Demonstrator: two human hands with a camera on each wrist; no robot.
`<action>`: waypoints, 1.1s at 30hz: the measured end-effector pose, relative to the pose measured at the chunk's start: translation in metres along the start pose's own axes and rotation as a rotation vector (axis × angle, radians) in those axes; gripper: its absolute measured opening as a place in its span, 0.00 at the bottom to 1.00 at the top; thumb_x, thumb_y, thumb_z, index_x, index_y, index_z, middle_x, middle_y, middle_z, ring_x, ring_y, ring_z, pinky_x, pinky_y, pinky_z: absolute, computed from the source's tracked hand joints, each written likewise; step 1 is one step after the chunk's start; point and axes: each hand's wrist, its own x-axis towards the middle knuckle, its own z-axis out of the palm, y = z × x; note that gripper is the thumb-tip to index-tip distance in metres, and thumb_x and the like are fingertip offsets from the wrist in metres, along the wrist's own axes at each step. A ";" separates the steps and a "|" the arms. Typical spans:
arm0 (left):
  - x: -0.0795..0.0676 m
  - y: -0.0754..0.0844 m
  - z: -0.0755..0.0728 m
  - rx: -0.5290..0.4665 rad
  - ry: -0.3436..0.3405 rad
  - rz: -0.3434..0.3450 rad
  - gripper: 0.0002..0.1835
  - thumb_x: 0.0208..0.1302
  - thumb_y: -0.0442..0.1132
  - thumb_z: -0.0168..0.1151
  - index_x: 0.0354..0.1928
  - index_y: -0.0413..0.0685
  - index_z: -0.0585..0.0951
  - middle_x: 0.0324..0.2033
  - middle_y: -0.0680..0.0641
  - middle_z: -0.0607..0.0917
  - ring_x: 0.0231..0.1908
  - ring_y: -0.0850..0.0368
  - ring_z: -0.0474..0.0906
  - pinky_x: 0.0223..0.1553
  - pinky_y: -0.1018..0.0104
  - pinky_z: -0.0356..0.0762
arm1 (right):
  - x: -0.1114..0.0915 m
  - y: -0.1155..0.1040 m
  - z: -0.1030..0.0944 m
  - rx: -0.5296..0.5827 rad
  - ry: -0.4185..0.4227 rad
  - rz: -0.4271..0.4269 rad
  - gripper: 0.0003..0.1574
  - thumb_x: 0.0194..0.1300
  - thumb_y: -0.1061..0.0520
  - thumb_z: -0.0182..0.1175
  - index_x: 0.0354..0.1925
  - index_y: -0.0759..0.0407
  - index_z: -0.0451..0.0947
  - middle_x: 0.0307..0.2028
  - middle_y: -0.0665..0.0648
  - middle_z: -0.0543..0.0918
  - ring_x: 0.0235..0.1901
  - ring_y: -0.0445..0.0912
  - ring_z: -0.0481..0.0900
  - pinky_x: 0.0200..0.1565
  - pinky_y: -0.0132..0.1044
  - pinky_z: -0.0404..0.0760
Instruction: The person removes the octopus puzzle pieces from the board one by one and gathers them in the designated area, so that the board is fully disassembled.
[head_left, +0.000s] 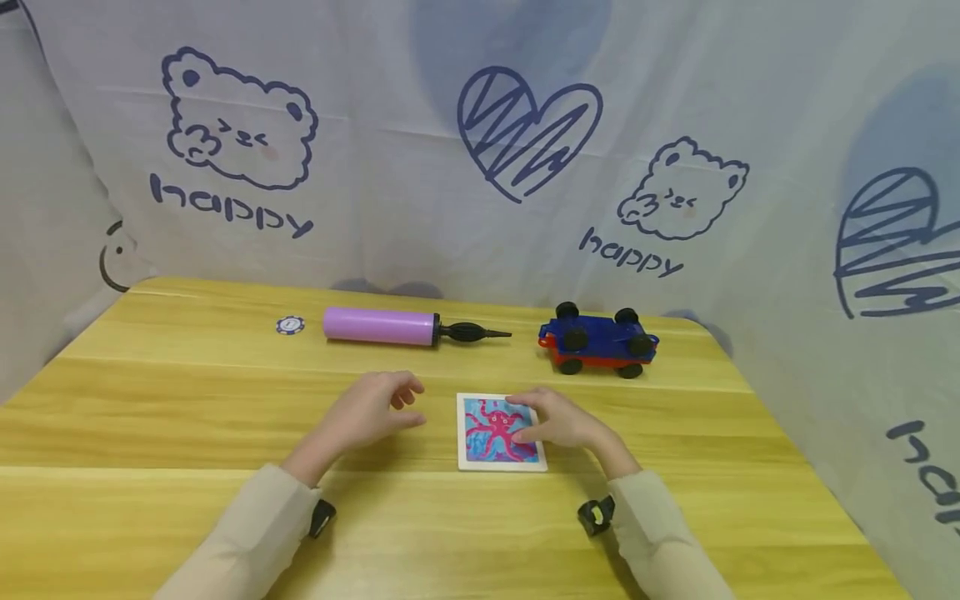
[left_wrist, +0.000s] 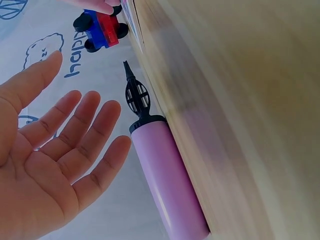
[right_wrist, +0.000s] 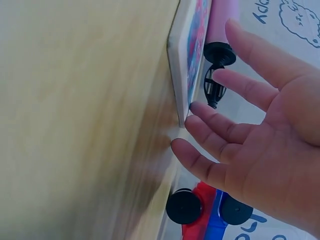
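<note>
A square white-bordered picture panel [head_left: 483, 454] with a pink octopus on blue lies flat in the middle of the table. Over its right side is my right hand [head_left: 562, 419], fingers loosely bent; in the right wrist view the fingertips [right_wrist: 192, 122] come right at the panel's edge. My left hand [head_left: 367, 410] hovers to the left of the panel, thumb and fingers apart, nothing between them. Behind the left hand lies a pink hand pump [head_left: 378, 326] with a black nozzle, which the left wrist view shows beyond the fingers.
Stacked blue and red toy cars [head_left: 600, 337], wheels facing up and down, stand at the back right. A blue and white poker chip [head_left: 290, 325] lies at the back left. A printed white curtain [head_left: 390, 167] hangs behind the wooden table [head_left: 150, 417].
</note>
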 end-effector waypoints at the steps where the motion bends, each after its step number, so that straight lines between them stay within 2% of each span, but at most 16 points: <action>1: 0.001 0.000 0.000 -0.003 -0.001 0.004 0.17 0.50 0.38 0.66 0.42 0.38 0.77 0.33 0.45 0.81 0.35 0.54 0.76 0.38 0.60 0.74 | 0.001 0.000 0.000 -0.007 -0.001 0.002 0.33 0.55 0.56 0.63 0.57 0.68 0.67 0.53 0.66 0.68 0.53 0.57 0.64 0.54 0.52 0.63; 6: 0.006 0.000 0.001 -0.005 -0.007 0.032 0.17 0.50 0.38 0.66 0.41 0.38 0.78 0.32 0.44 0.81 0.34 0.53 0.76 0.38 0.60 0.73 | 0.004 -0.001 0.000 -0.047 -0.014 -0.002 0.34 0.54 0.56 0.64 0.56 0.68 0.67 0.48 0.65 0.69 0.48 0.55 0.65 0.50 0.49 0.66; 10: 0.009 0.003 0.000 0.007 -0.002 0.047 0.16 0.50 0.38 0.66 0.41 0.39 0.78 0.32 0.44 0.81 0.33 0.53 0.75 0.38 0.60 0.73 | 0.006 -0.003 0.000 -0.074 -0.017 0.028 0.33 0.53 0.57 0.65 0.56 0.67 0.68 0.46 0.63 0.68 0.45 0.53 0.64 0.47 0.47 0.67; 18: 0.018 0.008 0.002 0.027 -0.019 0.042 0.17 0.50 0.40 0.66 0.42 0.41 0.79 0.33 0.44 0.81 0.33 0.54 0.76 0.37 0.60 0.73 | 0.009 -0.003 0.001 -0.091 -0.009 0.053 0.33 0.52 0.58 0.65 0.56 0.65 0.69 0.45 0.61 0.68 0.44 0.51 0.64 0.46 0.45 0.67; 26: 0.030 0.009 0.007 0.011 -0.055 0.005 0.18 0.49 0.40 0.67 0.43 0.42 0.79 0.33 0.45 0.81 0.35 0.53 0.76 0.39 0.60 0.74 | 0.011 -0.005 0.002 -0.093 0.003 0.077 0.32 0.50 0.58 0.67 0.55 0.62 0.71 0.43 0.59 0.68 0.45 0.51 0.64 0.48 0.46 0.67; 33: 0.043 0.008 0.011 -0.009 -0.129 0.013 0.18 0.49 0.39 0.68 0.43 0.41 0.79 0.31 0.46 0.80 0.32 0.54 0.75 0.37 0.63 0.73 | 0.013 -0.004 0.003 -0.115 0.009 0.105 0.32 0.49 0.57 0.67 0.54 0.60 0.73 0.42 0.58 0.68 0.45 0.51 0.63 0.48 0.47 0.66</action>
